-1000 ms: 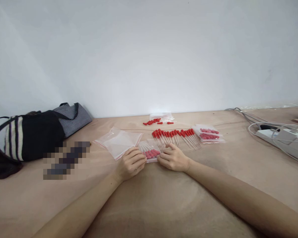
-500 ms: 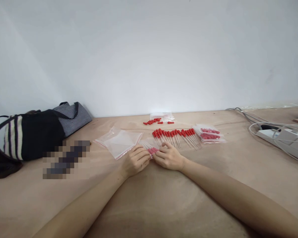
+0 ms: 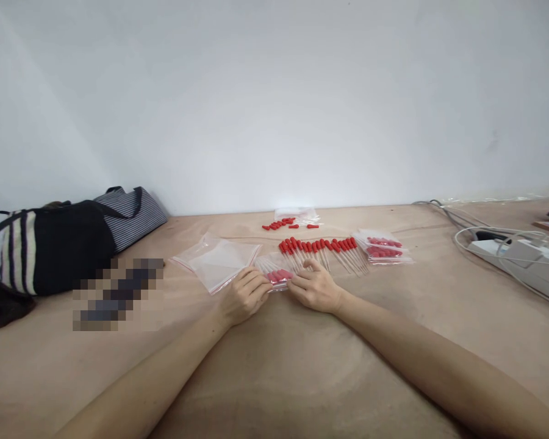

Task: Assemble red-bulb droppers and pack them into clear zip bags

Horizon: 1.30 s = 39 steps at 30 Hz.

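Note:
A small clear bag (image 3: 279,276) with several red-topped droppers inside lies between my hands, its near edge toward me. My left hand (image 3: 246,296) grips the left end of that edge, fingers closed. At the right end, my right hand (image 3: 315,288) is closed on the same bag. Just beyond lies a row of red-topped droppers (image 3: 318,246) with thin clear stems. Filled bags (image 3: 384,247) are stacked to the right of the row. Flat clear bags (image 3: 222,262) with red seal lines rest left of the held bag.
Loose red bulbs (image 3: 279,224) lie near the wall beside a clear bag (image 3: 297,214). Black and striped bags (image 3: 73,244) stand at the left, behind a blurred dark item (image 3: 121,292). A white power strip (image 3: 526,262) with cables is at the right.
My hands have moved slightly apart along the bag's near edge, and more of the bag and its red tops shows between them.

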Each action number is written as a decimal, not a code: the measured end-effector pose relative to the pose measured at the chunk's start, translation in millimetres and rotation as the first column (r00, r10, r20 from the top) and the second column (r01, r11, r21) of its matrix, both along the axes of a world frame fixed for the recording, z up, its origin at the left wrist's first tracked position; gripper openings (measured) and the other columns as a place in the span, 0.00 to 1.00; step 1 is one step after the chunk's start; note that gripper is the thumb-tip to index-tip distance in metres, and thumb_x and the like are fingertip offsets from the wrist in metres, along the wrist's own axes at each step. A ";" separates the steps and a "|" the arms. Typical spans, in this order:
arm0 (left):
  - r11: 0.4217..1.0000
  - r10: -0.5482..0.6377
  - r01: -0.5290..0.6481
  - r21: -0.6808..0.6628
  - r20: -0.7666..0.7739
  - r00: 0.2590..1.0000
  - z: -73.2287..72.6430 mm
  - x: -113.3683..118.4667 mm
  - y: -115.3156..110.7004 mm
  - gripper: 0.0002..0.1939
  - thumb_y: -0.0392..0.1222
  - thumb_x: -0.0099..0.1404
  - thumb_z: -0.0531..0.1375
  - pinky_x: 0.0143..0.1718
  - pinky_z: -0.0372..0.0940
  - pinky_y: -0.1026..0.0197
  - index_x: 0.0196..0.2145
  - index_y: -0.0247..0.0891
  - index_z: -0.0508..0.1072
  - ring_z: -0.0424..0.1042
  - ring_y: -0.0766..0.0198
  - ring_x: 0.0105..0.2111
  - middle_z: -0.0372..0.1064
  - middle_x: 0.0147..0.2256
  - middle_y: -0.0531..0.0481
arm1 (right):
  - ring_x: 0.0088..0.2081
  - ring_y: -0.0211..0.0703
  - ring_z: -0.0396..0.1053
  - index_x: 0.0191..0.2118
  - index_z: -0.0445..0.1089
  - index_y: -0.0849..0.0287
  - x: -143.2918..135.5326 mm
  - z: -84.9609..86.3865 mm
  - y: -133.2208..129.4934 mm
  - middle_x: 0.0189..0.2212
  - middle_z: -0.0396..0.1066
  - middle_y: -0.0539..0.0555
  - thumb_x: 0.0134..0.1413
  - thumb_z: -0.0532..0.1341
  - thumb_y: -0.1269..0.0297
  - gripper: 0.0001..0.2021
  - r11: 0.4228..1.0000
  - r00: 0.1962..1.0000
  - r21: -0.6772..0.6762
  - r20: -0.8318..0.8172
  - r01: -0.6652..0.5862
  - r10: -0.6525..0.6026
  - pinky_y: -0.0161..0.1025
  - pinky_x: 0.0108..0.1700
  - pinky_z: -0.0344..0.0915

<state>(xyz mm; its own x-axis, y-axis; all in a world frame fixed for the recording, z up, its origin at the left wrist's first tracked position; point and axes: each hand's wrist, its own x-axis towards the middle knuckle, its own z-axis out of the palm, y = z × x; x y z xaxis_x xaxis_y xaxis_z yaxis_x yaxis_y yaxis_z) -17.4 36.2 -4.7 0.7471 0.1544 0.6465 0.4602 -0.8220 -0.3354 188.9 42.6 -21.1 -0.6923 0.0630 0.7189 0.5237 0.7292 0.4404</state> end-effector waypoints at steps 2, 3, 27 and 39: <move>1.000 0.010 -0.010 0.000 -0.001 1.000 0.5 -1.0 -0.5 0.07 0.29 0.60 0.51 0.37 0.63 0.57 0.30 0.35 0.67 0.67 0.65 0.29 0.69 0.26 0.50 | 0.22 0.33 0.54 0.21 0.64 0.61 2.9 0.5 0.2 0.19 0.65 0.47 0.54 0.50 0.76 0.13 1.000 1.000 -0.008 0.006 0.011 -0.011 0.40 0.38 0.51; 1.000 0.014 -0.014 0.004 0.006 1.000 0.8 -1.2 -0.8 0.07 0.29 0.60 0.52 0.36 0.63 0.58 0.29 0.35 0.67 0.67 0.65 0.28 0.69 0.26 0.50 | 0.22 0.33 0.54 0.22 0.64 0.61 3.8 0.7 0.3 0.19 0.65 0.47 0.54 0.50 0.76 0.13 1.000 1.000 -0.010 0.007 0.017 -0.017 0.40 0.38 0.51; 0.983 0.129 -0.123 0.138 -0.035 0.991 3.9 -8.8 -0.5 0.19 0.41 0.64 0.53 0.26 0.59 0.63 0.16 0.36 0.58 0.57 0.67 0.19 0.55 0.15 0.55 | 0.49 0.40 0.63 0.39 0.57 0.60 5.5 -17.7 5.5 0.48 0.63 0.62 0.51 0.45 0.78 0.11 0.762 0.955 -0.601 -0.286 -0.240 0.076 0.40 0.44 0.65; 1.000 -0.028 0.028 -0.010 -0.022 0.999 6.4 -10.3 -4.3 0.03 0.36 0.62 0.53 0.35 0.63 0.59 0.32 0.36 0.67 0.68 0.64 0.30 0.70 0.28 0.49 | 0.46 0.40 0.65 0.48 0.62 0.47 27.6 -8.4 -0.6 0.45 0.65 0.53 0.50 0.49 0.76 0.22 0.903 0.859 -0.370 -0.511 -0.216 -0.004 0.40 0.47 0.65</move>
<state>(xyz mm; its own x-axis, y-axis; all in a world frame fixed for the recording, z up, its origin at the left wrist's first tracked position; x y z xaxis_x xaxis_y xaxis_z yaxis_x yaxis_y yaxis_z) -27.7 31.8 1.7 0.7655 0.1396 0.6281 0.4295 -0.8378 -0.3372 216.5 42.0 -29.5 -0.2754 0.3678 0.8882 0.4966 0.8455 -0.1962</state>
